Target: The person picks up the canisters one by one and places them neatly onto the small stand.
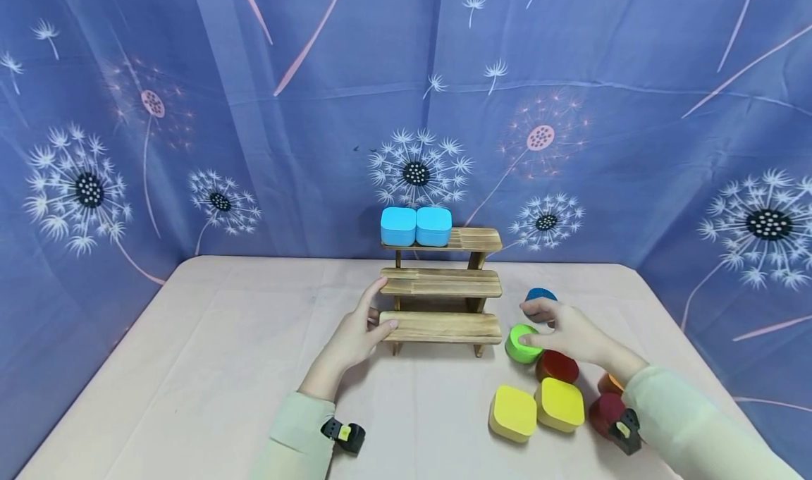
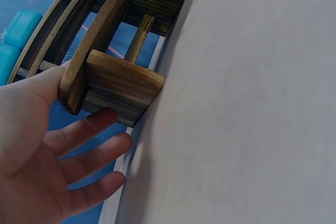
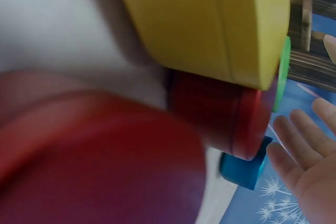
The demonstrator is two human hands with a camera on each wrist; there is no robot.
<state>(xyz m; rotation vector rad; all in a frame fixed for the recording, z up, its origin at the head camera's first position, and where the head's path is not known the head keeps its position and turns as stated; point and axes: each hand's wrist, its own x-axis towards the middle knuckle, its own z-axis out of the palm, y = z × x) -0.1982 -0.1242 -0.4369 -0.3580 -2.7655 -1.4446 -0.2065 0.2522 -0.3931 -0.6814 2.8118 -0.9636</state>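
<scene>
A three-tier wooden stand (image 1: pixel 440 327) holds two light-blue rounded-square boxes (image 1: pixel 398 227) side by side at the left of its top tier. At the stand's left end is my left hand (image 1: pixel 352 333), thumb against the lowest tier and the other fingers spread loosely, as the left wrist view shows. My right hand (image 1: pixel 574 333) hovers over the round pieces on the right, fingers extended and nothing gripped. Its thumb overlaps the green round box (image 1: pixel 521 345) in the head view, and its fingertips overlap the dark-blue round box (image 1: pixel 540 294).
Nearer me lie two yellow rounded-square boxes (image 1: pixel 512 414). A red round box (image 1: pixel 558 367) sits behind them. An orange piece (image 1: pixel 609 384) and a dark-red round one (image 1: pixel 605 413) are partly hidden by the right sleeve. Blue dandelion-print cloth (image 1: pixel 304 149) hangs behind the table.
</scene>
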